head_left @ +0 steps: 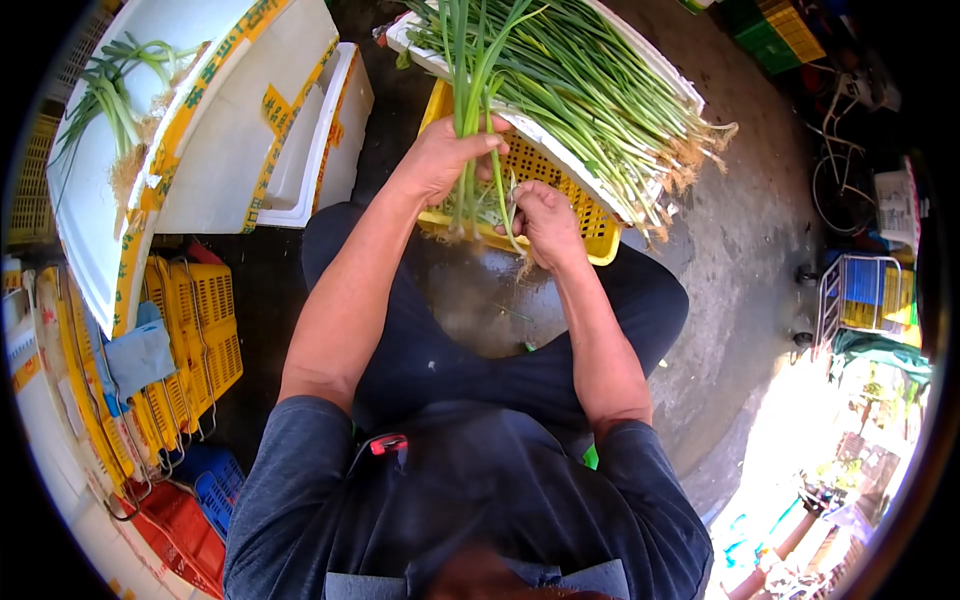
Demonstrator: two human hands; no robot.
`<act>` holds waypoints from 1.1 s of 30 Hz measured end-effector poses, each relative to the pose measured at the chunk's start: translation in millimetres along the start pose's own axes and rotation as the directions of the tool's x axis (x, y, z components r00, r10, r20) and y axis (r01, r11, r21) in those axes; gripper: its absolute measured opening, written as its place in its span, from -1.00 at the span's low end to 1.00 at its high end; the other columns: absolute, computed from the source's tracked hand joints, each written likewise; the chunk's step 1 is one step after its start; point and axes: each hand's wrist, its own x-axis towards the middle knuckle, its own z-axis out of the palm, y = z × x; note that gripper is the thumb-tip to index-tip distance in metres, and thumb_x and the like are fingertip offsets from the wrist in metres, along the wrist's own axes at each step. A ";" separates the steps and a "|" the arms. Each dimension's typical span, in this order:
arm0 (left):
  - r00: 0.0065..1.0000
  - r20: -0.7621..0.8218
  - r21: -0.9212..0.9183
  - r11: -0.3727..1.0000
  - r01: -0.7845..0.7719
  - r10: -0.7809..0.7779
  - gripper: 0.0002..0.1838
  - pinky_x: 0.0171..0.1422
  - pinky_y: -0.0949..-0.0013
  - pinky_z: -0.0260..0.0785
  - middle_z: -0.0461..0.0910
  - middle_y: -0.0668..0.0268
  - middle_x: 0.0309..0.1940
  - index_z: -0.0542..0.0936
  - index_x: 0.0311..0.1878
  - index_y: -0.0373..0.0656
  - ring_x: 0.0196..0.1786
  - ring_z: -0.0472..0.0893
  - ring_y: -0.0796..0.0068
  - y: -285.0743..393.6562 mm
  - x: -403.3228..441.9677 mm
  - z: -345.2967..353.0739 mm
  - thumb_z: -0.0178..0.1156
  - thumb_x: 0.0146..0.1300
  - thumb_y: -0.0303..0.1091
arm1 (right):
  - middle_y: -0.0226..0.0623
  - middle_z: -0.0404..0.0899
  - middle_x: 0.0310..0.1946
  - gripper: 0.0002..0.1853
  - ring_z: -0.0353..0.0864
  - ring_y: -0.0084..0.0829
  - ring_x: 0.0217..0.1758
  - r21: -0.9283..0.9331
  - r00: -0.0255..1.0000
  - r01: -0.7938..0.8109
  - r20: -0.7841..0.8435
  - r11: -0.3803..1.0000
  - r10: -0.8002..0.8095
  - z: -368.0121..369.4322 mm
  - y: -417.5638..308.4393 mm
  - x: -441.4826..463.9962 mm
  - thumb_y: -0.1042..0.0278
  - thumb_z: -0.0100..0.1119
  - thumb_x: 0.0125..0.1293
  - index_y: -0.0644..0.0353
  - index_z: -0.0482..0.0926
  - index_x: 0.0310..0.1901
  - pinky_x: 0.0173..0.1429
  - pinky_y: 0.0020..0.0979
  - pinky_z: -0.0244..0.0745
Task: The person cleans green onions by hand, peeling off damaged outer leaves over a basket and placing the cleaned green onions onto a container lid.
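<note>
My left hand (452,158) is closed round several green onions (468,90), their leaves pointing up and their roots hanging below. Beside it, my right hand (545,222) pinches the lower part of a green onion stalk, with roots dangling under the fingers. Both hands are over a yellow plastic basket (603,240). Behind the basket, a large pile of green onions (590,110) lies in a white foam box (650,40), roots toward the right.
White foam boxes (225,150) with yellow tape stand at the left, one holding a few green onions (118,100). Yellow crates (205,320) are stacked below them. A metal cart (862,290) is at the right. My knees flank the basket's near side.
</note>
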 end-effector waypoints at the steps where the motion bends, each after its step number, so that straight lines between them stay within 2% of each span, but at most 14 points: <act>1: 1.000 -0.020 -0.033 0.999 0.010 -0.011 -0.70 -0.22 0.36 0.55 0.66 0.24 -0.20 0.60 0.12 -0.25 -0.17 0.67 0.43 1.0 0.1 0.2 0.27 0.37 -0.39 | -0.42 0.53 -0.55 -0.83 0.45 -0.59 -0.55 -0.014 0.999 0.005 -0.035 1.000 -0.005 -0.3 1.1 0.6 0.36 0.07 0.42 0.22 0.59 -0.29 -0.41 -0.51 0.42; 4: 0.996 -0.081 -0.122 0.992 0.027 -0.037 -0.73 -0.18 0.27 0.60 0.64 0.24 -0.23 0.58 0.09 -0.25 -0.19 0.70 0.34 2.1 0.3 -2.0 0.25 0.39 -0.37 | -0.39 0.56 -0.50 -0.84 0.47 -0.57 -0.46 0.181 0.995 0.073 -0.087 0.981 -0.058 2.7 -4.8 -5.2 0.34 0.06 0.45 0.20 0.57 -0.26 -0.31 -0.49 0.43; 8: 0.987 -0.147 -0.237 0.971 0.028 -0.064 -0.75 -0.11 0.12 0.66 0.60 0.26 -0.26 0.56 0.06 -0.24 -0.20 0.70 0.26 0.7 4.1 -12.4 0.24 0.41 -0.34 | -0.35 0.58 -0.42 -0.87 0.46 -0.54 -0.41 0.409 0.993 0.097 0.020 0.908 -0.115 0.8 -23.8 -29.9 0.32 0.04 0.53 0.14 0.51 -0.20 -0.22 -0.49 0.38; 11: 0.973 -0.214 -0.331 0.944 0.013 -0.089 -0.79 -0.12 0.08 0.66 0.57 0.25 -0.27 0.55 0.03 -0.23 -0.23 0.69 0.23 2.5 6.1 -15.5 0.23 0.41 -0.36 | -0.33 0.48 -0.44 -0.86 0.41 -0.47 -0.43 0.377 0.984 0.062 0.131 0.924 -0.120 -18.9 -11.8 -43.3 0.33 0.00 0.56 0.10 0.42 -0.23 -0.05 -0.26 0.56; 12: 0.970 -0.229 -0.355 0.935 -0.007 -0.080 -0.81 -0.13 0.06 0.66 0.57 0.24 -0.26 0.54 0.01 -0.22 -0.24 0.68 0.21 3.2 7.6 -18.5 0.23 0.41 -0.37 | -0.39 0.40 -0.49 -0.85 0.37 -0.49 -0.43 0.361 0.993 0.028 0.100 0.932 -0.069 -18.6 -12.1 -51.4 0.32 0.02 0.55 0.07 0.39 -0.25 -0.02 -0.23 0.57; 14: 0.961 -0.265 -0.386 0.922 -0.028 -0.082 -0.86 -0.14 0.07 0.66 0.56 0.23 -0.30 0.51 -0.06 -0.20 -0.28 0.66 0.22 2.1 8.0 -21.9 0.22 0.42 -0.39 | -0.40 0.40 -0.48 -0.85 0.37 -0.49 -0.42 0.378 0.991 0.036 0.106 0.925 -0.081 -21.5 -5.7 -62.6 0.31 0.02 0.55 0.07 0.39 -0.25 0.04 -0.19 0.59; 20: 0.937 -0.342 -0.363 0.930 -0.063 -0.070 -0.85 -0.26 0.18 0.56 0.54 0.28 -0.32 0.55 -0.02 -0.23 -0.34 0.58 0.33 -2.5 7.9 -18.5 0.20 0.43 -0.40 | -0.42 0.38 -0.46 -0.85 0.35 -0.52 -0.40 0.374 0.994 0.095 0.012 0.923 -0.107 -14.5 -3.7 -100.9 0.31 0.02 0.56 0.13 0.41 -0.22 0.08 -0.18 0.60; 22: 0.911 -0.398 -0.423 0.903 -0.078 -0.108 -0.85 -0.28 0.23 0.50 0.52 0.29 -0.34 0.54 0.00 -0.24 -0.36 0.53 0.36 0.0 10.4 -22.8 0.17 0.45 -0.41 | -0.42 0.38 -0.46 -0.85 0.35 -0.52 -0.40 0.397 0.990 0.139 -0.051 0.907 -0.129 -9.1 -6.9 -109.9 0.32 0.01 0.56 0.15 0.42 -0.21 0.11 -0.14 0.61; 24: 0.896 -0.426 -0.537 0.832 -0.136 -0.129 -0.85 -0.29 0.29 0.41 0.50 0.30 -0.36 0.53 0.02 -0.25 -0.39 0.45 0.41 5.0 13.1 -36.0 0.12 0.49 -0.42 | -0.42 0.38 -0.46 -0.87 0.36 -0.52 -0.40 0.310 0.979 0.192 -0.132 0.931 -0.158 -19.0 -2.5 -121.1 0.34 0.01 0.56 0.17 0.44 -0.19 0.15 -0.08 0.60; 26: 0.907 -0.410 -0.458 0.881 -0.114 -0.096 -0.83 -0.28 0.28 0.43 0.50 0.30 -0.35 0.54 0.04 -0.25 -0.38 0.47 0.40 14.1 7.0 -35.6 0.11 0.49 -0.41 | -0.40 0.42 -0.43 -0.91 0.41 -0.51 -0.37 0.253 0.963 0.259 -0.146 0.932 -0.228 -37.3 7.8 -126.7 0.40 0.02 0.55 0.20 0.49 -0.13 0.15 -0.07 0.61; 30: 0.961 -0.260 -0.318 0.948 0.005 -0.092 -0.79 -0.23 0.25 0.54 0.55 0.29 -0.31 0.55 0.08 -0.22 -0.33 0.58 0.36 15.7 -2.3 -22.5 0.17 0.45 -0.40 | -0.31 0.54 -0.27 -0.89 0.56 -0.55 -0.28 -0.014 0.902 0.393 -0.185 0.919 -0.389 -43.2 -11.6 -119.5 0.54 0.07 0.49 0.34 0.52 -0.03 -0.07 -0.43 0.56; 33: 0.983 -0.161 -0.261 0.964 0.043 -0.087 -0.72 -0.23 0.24 0.60 0.59 0.27 -0.30 0.55 0.10 -0.19 -0.34 0.65 0.35 15.2 -11.4 -16.8 0.26 0.37 -0.39 | -0.32 0.55 -0.24 -0.89 0.57 -0.55 -0.27 -0.184 0.838 0.475 -0.204 0.861 -0.506 -38.9 -30.6 -95.3 0.57 0.08 0.47 0.37 0.52 -0.04 -0.08 -0.47 0.55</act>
